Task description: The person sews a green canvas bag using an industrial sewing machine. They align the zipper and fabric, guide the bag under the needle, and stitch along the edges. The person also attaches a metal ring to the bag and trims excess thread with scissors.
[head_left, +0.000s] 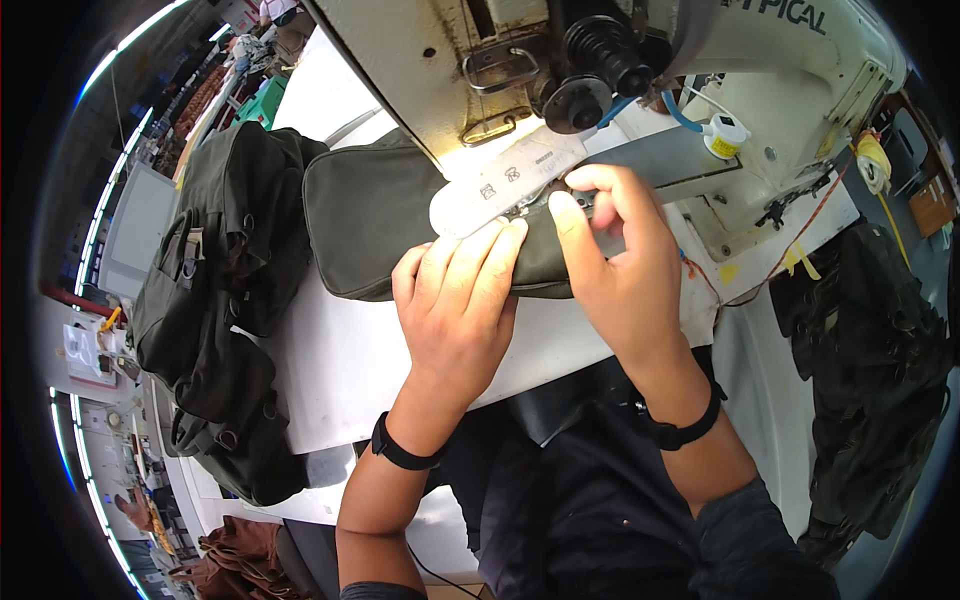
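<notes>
A dark olive-green fabric bag piece (375, 220) with rounded corners and a piped edge lies on the white sewing table, partly under the head of a sewing machine (405, 60). My left hand (455, 295) rests on it, fingers stretched and pressing near the sewing point. My right hand (630, 255) is just right of the needle area, thumb and index fingertip close together in a pinch, other fingers curled. Whatever lies between those fingertips is too small to make out. A pale rounded plate (510, 185) with printed marks hides much of the needle and presser foot.
A pile of dark green bags (220, 260) sits on the table's left. More dark bags (875, 370) hang at the right. A small white bottle (724, 135) stands by the machine's arm. Brown fabric (245, 560) lies at lower left. A person (285, 20) is far off.
</notes>
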`<state>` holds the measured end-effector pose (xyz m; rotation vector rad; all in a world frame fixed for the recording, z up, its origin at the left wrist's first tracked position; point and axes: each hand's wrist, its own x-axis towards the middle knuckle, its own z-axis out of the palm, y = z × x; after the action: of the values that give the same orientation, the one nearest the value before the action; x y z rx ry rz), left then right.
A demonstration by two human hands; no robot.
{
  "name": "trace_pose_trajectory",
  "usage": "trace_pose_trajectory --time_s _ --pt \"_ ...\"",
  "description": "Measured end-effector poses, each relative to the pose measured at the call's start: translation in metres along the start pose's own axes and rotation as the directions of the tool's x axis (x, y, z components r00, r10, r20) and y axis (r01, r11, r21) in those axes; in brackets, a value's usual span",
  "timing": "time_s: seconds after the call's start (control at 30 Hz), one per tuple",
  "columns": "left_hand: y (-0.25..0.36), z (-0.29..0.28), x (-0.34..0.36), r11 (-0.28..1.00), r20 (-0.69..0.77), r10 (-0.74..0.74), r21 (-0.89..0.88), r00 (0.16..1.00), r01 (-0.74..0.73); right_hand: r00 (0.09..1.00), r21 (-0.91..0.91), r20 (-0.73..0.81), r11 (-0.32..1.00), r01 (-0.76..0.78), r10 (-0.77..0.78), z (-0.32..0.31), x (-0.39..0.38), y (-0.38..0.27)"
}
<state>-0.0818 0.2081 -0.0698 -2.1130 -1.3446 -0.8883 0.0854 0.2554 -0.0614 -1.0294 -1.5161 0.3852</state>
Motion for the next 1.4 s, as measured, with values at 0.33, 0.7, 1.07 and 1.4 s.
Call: trace_pose_trajectory --time_s 0.33,0.7,1.07,1.4 --pt "0.000 -0.001 -0.002 1.000 0.031 -0.009 -0.008 0.999 0.009 0.975 -0.178 -0.013 0.960 0.216 -0.222 0.027 0.009 0.024" --pt "0.001 -0.003 0.000 1.000 0.032 -0.007 -0.005 0.999 0.007 0.909 0.025 0.139 0.919 0.393 -0.392 0.005 0.009 0.039" --pt "0.002 -0.002 -0.004 1.000 0.004 -0.009 0.006 1.000 0.009 0.973 0.022 0.224 0.999 0.043 -0.047 -0.016 -0.008 0.026" --pt "0.005 -0.004 -0.007 0.999 0.016 -0.043 -0.012 0.999 0.043 0.866 0.231 0.374 0.871 -0.434 0.332 0.007 0.006 0.003"
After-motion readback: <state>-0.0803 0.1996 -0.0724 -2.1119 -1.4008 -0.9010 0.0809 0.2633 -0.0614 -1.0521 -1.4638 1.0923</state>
